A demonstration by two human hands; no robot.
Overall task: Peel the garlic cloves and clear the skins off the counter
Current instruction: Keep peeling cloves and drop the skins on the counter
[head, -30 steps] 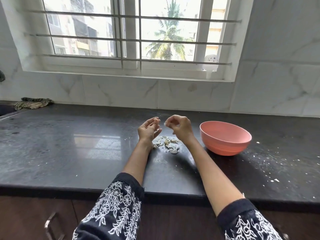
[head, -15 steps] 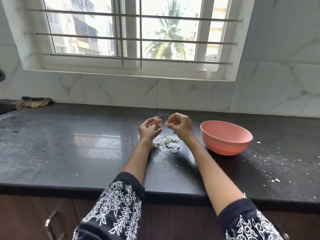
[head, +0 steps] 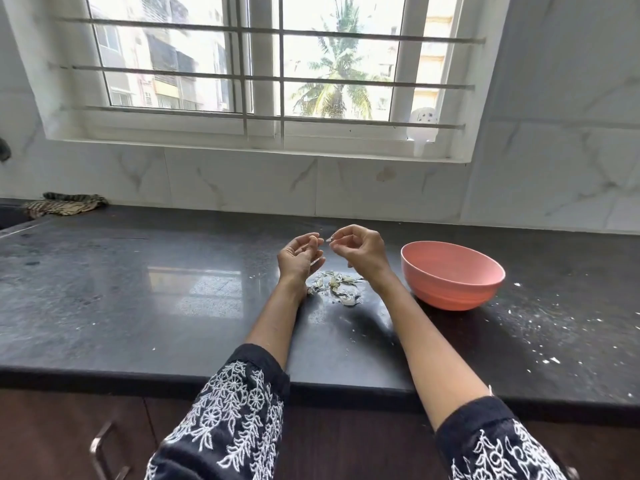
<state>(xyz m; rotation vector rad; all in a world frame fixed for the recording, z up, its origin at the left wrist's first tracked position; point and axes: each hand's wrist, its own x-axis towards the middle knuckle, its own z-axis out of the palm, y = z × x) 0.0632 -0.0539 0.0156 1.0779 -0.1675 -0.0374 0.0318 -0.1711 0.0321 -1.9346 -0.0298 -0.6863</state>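
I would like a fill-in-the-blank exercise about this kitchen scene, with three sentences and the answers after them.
1. The bowl on the counter is ____ in colour.
2. The pile of garlic skins lies on the counter between the person's two ____.
3. The striped cloth lies at the far ____ end of the counter.

Missing words: pink; forearms; left

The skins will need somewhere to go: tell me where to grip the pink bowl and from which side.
Grip the pink bowl at its near-left rim, thumb inside and fingers outside, coming from the left with the right hand. It stands upright and open-topped; its rounded wall offers no handle, and the garlic skins lie on that side.
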